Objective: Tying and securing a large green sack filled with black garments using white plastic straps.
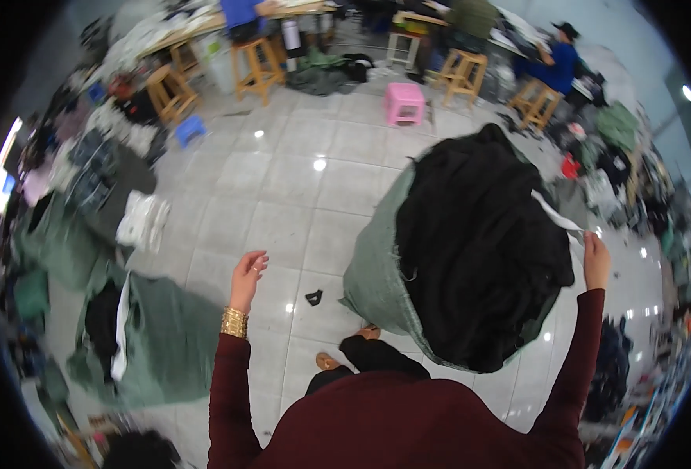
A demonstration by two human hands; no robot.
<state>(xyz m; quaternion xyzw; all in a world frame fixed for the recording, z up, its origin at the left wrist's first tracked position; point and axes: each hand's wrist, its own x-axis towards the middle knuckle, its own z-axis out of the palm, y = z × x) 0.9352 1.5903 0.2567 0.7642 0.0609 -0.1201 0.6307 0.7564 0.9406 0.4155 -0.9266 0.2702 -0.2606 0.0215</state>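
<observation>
A person in a dark red long-sleeved top stands on a pale tiled floor (pixel 283 195), seen from above. The right hand (pixel 596 262) is raised and closed in a pinch on the end of a white strip (pixel 556 215) that runs up and inward from the hand to the top of a large green sack (pixel 373 258). The sack sits between the two hands, closer to the right one, and bulges with black cloth (pixel 478 242). The left hand (pixel 248 273) hangs open and empty, fingers loosely spread, a gold bracelet (pixel 234 321) at the wrist, well apart from the sack. The sack's long axis runs from its base near the person's feet up and away, with its open mouth tilted toward the right hand and the cloth heaped out of it. Handling it well probably means keeping the strip taut while the free hand steadies the sack's near wall, so the load does not spill. Beyond the left hand lies another green sack (pixel 166 344); far ahead stand a pink stool (pixel 404 102) and wooden stools (pixel 258 66).
</observation>
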